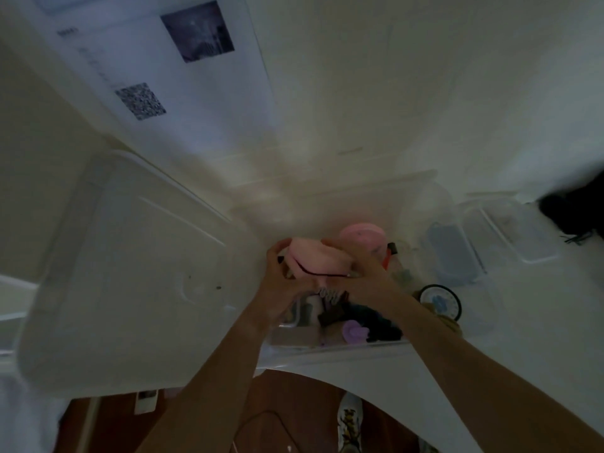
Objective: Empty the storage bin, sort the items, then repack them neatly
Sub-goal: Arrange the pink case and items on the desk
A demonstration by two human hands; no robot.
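A soft pink pouch (310,258) with a dark zip line is held above the clear storage bin (327,346). My left hand (277,279) grips its left side, fingers curled over the top. My right hand (362,273) grips its right side from behind. Inside the bin lie a dark cloth bundle (376,322), a purple item (354,330), a brown piece (330,317) and a white bottle (313,302). A pink round lid or tub (361,233) sits just behind the pouch. The picture is dim and blurred.
The bin's white lid (130,273) lies to the left on the white table (359,93). Clear empty containers (510,230) and a blue-tinted one (447,246) stand at the right. A black-rimmed round object (439,302) is near my right wrist. A paper with printed codes (183,60) lies far left.
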